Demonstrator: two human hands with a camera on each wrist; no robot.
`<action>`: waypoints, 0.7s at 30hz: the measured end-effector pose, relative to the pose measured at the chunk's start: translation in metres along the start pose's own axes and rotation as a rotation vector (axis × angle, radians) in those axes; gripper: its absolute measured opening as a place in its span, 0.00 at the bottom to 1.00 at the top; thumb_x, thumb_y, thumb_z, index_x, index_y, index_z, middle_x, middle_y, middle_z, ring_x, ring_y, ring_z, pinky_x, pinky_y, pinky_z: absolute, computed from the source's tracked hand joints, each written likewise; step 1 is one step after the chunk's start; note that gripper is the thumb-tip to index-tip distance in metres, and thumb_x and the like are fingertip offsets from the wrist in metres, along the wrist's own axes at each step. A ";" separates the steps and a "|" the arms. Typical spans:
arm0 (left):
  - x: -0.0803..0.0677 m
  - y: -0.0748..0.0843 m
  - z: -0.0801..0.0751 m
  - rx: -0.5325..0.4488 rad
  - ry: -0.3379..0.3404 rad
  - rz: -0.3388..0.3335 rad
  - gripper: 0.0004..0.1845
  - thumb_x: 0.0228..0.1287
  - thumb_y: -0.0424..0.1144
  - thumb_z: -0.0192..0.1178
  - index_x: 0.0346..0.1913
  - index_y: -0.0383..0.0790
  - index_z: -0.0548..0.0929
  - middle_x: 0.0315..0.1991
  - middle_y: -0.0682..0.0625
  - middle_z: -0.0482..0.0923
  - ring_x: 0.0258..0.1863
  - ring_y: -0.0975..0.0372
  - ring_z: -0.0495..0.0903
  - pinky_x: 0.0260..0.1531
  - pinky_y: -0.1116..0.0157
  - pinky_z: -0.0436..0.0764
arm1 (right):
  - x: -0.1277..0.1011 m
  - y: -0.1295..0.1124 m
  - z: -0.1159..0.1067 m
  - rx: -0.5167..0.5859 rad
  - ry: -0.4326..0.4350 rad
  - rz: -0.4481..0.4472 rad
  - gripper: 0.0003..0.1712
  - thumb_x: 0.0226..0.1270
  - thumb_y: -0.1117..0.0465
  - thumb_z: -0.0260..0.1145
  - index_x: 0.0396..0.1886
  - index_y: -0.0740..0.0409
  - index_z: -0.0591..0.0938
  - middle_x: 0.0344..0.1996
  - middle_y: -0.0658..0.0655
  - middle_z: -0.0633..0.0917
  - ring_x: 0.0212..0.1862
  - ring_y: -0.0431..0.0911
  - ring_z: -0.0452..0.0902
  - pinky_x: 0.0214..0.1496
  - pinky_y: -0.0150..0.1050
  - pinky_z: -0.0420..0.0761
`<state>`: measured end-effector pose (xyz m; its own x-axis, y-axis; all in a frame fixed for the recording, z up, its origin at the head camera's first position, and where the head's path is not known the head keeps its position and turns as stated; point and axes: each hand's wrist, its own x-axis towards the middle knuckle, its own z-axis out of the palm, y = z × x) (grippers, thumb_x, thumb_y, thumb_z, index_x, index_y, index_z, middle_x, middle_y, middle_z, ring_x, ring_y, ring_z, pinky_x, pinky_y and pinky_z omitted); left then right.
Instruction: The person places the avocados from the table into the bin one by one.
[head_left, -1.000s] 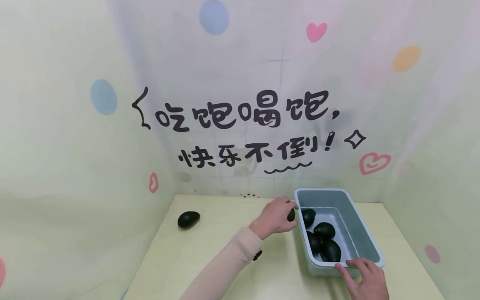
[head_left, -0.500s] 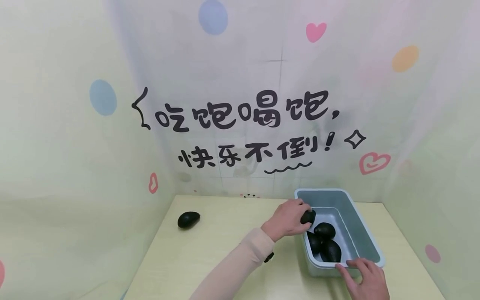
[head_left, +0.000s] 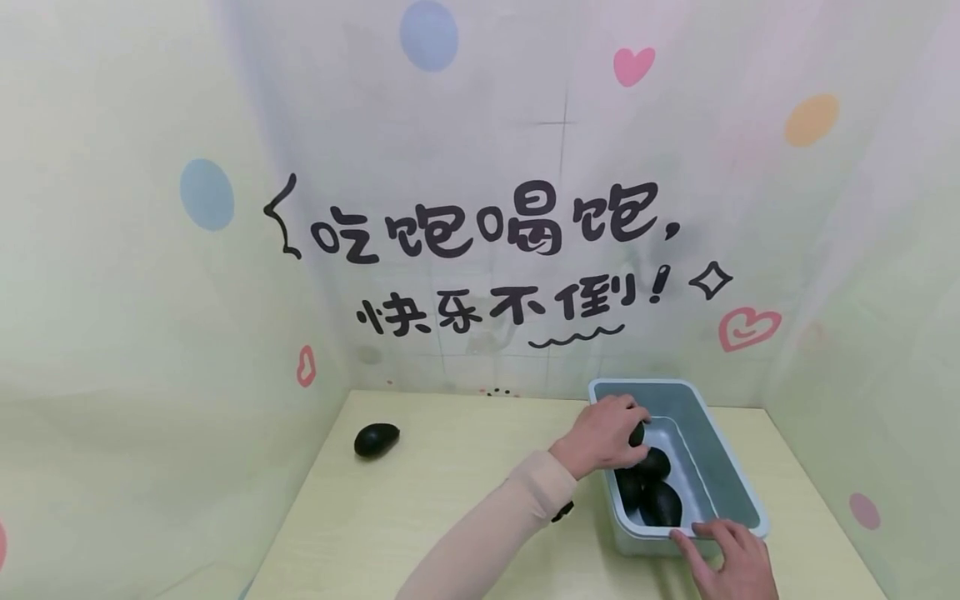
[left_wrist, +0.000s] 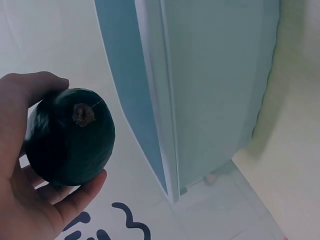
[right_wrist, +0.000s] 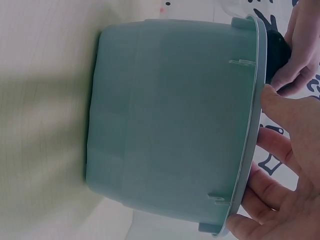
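Partly hidden by the left hand (head_left: 600, 433), the held avocado (left_wrist: 67, 135) shows only a dark edge in the head view (the wrist view shows fingers curled round it), above the tub (head_left: 731, 475) interior. Three more avocados (head_left: 652, 487) lie inside, though they overlap; one avocado on the table (head_left: 377, 439) sits far left. The right hand (head_left: 731, 554), cut off by the frame, rests flat-fingered on the tub's near rim.

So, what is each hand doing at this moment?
Left hand: grips an avocado over the bin.
Right hand: open, fingers resting on the bin's rim.

The left hand (head_left: 600, 433) covers most of its avocado (head_left: 638, 434). The right hand (head_left: 731, 558) is cut off by the lower edge. The bin (head_left: 731, 492) wall hides part of the avocados inside (head_left: 652, 492).
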<state>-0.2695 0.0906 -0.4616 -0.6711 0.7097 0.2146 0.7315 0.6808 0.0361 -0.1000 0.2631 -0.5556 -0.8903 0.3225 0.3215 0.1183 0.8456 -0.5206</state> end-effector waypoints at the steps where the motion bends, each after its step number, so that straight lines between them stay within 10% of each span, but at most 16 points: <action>1: 0.001 0.001 0.000 -0.003 0.001 0.004 0.21 0.74 0.56 0.63 0.64 0.57 0.86 0.61 0.57 0.83 0.55 0.64 0.83 0.51 0.71 0.83 | 0.000 0.000 0.000 0.002 0.005 -0.003 0.18 0.60 0.51 0.81 0.38 0.61 0.90 0.42 0.66 0.87 0.52 0.64 0.79 0.56 0.64 0.75; 21: 0.031 0.013 0.017 -0.117 -0.035 -0.035 0.20 0.74 0.55 0.66 0.65 0.60 0.85 0.62 0.61 0.82 0.58 0.68 0.80 0.57 0.73 0.80 | 0.001 -0.004 -0.004 0.002 -0.038 0.031 0.20 0.62 0.49 0.80 0.41 0.61 0.90 0.47 0.68 0.87 0.54 0.66 0.77 0.58 0.64 0.77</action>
<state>-0.2826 0.1242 -0.4710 -0.6985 0.6933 0.1770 0.7155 0.6808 0.1569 -0.0993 0.2619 -0.5503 -0.9025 0.3318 0.2746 0.1453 0.8347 -0.5312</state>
